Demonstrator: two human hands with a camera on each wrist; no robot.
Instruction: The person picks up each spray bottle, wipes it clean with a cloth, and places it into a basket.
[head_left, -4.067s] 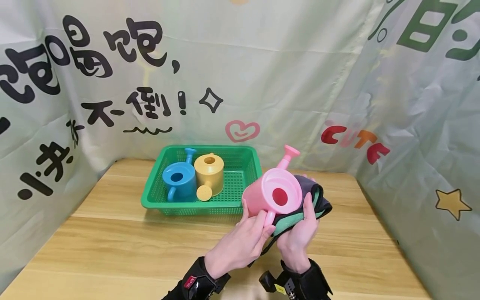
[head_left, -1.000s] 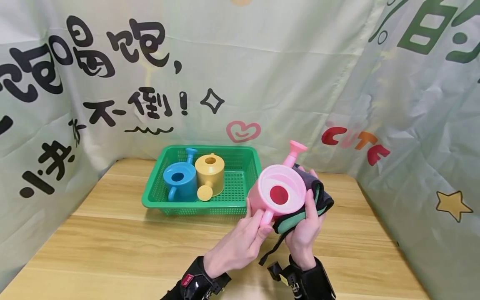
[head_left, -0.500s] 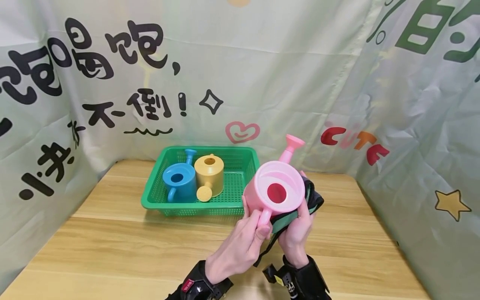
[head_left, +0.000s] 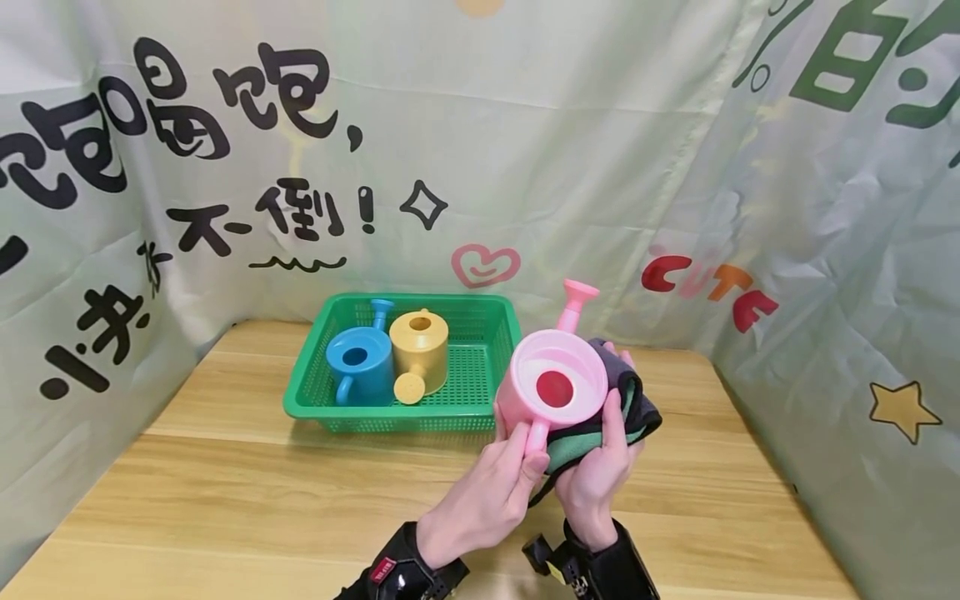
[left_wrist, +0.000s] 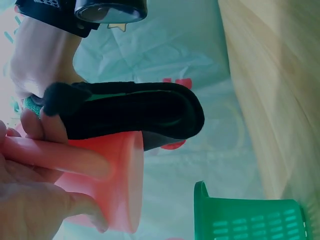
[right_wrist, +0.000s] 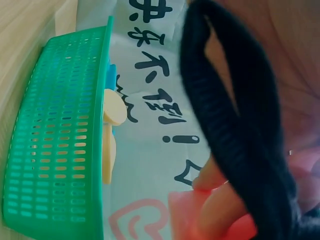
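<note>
A pink toy watering can (head_left: 517, 396) is held above the table, tilted, its spout pointing up and away. My left hand (head_left: 480, 504) grips its handle, with fingers also along the can's side in the left wrist view. Against the can's right side my right hand (head_left: 596, 479) holds a folded grey and green cloth (head_left: 573, 447) with black edging, the thumb lying over its near side. In the left wrist view the cloth (left_wrist: 135, 112) lies along the can's wall. A black loop of the cloth's edging (right_wrist: 240, 115) hangs across the right wrist view, hiding part of the hand.
A green plastic basket (head_left: 300, 408) stands at the back of the wooden table (head_left: 262, 517), left of the hands. Inside it are a blue watering can (head_left: 372, 383) and a yellow watering can (head_left: 429, 354). A printed fabric backdrop (head_left: 570, 167) encloses the back and sides.
The pink can shifts slightly while staying in the left hand. Since half a second ago, the right hand and cloth have moved right and more of the cloth shows beside the can.
</note>
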